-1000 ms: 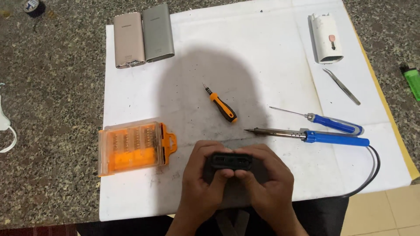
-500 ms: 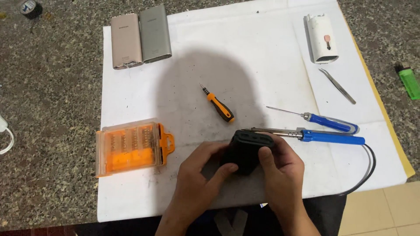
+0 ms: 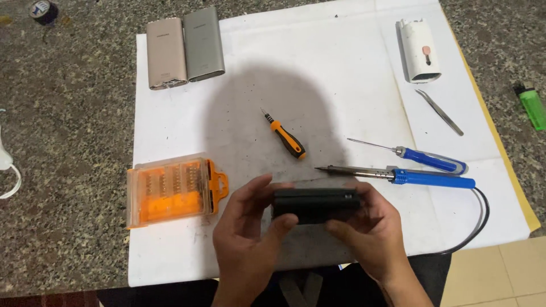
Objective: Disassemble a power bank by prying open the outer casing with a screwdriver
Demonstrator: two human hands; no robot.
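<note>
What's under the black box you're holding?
White paper lies under the black box, shadowed and smudged. Left hand and right hand grip its ends. The box's underside and the paper right below it are hidden.

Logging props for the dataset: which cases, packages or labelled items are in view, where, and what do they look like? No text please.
Black box: held in left hand and right hand, flat, rectangular.
Orange bit case: left of the hands, clear lid, orange insert.
Gold power bank and grey power bank: top left of the white sheet, side by side.
White casing: top right, rounded, small reddish mark.
</note>
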